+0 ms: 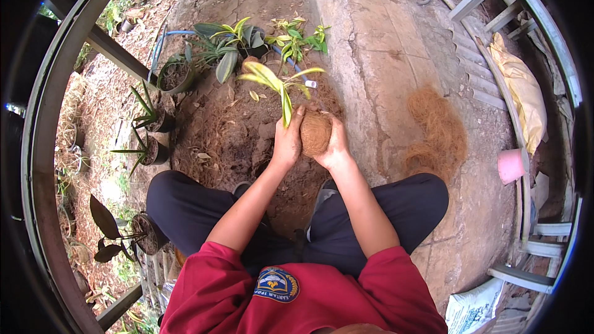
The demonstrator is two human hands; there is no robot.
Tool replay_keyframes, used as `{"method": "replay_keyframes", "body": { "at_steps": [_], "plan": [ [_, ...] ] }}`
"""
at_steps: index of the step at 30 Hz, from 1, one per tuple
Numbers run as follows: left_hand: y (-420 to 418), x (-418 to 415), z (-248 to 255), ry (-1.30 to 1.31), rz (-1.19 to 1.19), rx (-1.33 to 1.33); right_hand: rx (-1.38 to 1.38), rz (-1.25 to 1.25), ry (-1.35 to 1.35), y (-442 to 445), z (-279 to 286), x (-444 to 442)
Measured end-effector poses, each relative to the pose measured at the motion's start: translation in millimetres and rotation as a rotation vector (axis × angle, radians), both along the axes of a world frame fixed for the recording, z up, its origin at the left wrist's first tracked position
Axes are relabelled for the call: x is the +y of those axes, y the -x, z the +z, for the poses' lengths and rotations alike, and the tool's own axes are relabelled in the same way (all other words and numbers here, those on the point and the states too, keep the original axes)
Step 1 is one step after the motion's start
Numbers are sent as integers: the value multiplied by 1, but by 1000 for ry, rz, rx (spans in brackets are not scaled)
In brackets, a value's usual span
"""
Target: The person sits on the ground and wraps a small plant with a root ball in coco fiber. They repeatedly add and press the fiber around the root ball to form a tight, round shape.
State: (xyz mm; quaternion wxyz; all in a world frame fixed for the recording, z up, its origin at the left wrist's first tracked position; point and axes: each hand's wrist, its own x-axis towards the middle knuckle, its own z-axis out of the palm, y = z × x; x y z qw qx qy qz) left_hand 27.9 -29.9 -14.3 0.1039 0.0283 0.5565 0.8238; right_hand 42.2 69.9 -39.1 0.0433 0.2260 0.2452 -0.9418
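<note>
Between my palms is a rounded ball of brown coconut fibre (316, 134). My left hand (288, 138) presses on its left side, while my right hand (338, 141) cups its right side. A plant with yellow-green striped leaves (274, 79) rises from the far end of the ball and leans away from me. One of its leaves hangs down over my left fingers. Whatever the fibre encloses is hidden. Loose fibre (327, 95) lies on the soil just beyond my hands.
Potted plants (176, 74) stand ahead and along the left. A blue hose (297, 68) ends near the striped plant. On the concrete (390, 116) to the right lies a heap of coconut fibre (438, 130). Farther right are a pink pot (511, 166) and a yellowish sack (519, 90).
</note>
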Motion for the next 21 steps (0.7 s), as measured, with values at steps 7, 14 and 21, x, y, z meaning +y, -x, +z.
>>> {"method": "replay_keyframes", "body": {
  "at_steps": [7, 14, 21],
  "plan": [
    [5, 4, -19, -317, 216, -390, 122, -256, -662, -3, 10, -11],
    [7, -12, -3, -537, -86, -684, 730, -143, -1716, 0, 28, -12],
    [0, 10, -6, -176, 62, -104, 170, -332, -481, -2, 12, -16]
  ]
}}
